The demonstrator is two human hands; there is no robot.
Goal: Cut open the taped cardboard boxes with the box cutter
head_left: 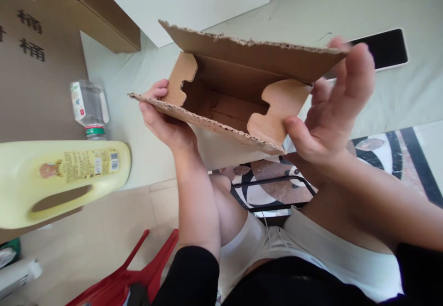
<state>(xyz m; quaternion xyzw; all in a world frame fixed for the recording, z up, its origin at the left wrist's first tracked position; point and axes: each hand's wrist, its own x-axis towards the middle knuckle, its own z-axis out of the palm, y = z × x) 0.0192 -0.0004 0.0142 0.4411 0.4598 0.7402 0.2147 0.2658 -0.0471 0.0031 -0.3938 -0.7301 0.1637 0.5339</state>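
A small brown cardboard box (238, 93) is held up in front of me, its top open and its long flaps spread apart. Its two notched end flaps stand at the left and right, and the part of the inside that shows holds nothing. My left hand (169, 117) grips the box's left end, fingers behind and thumb at the near flap's corner. At the right end, my right hand (332, 98) has its thumb on the notched flap and its other fingers raised near the corner of the far flap.
A black-screened phone (384, 49) lies on the pale cloth at the right. On the left are a clear bottle (90, 105), a yellow jug (65, 172) and a large carton (41, 89). A white box (197, 1) stands behind. Below is a red chair (131, 276).
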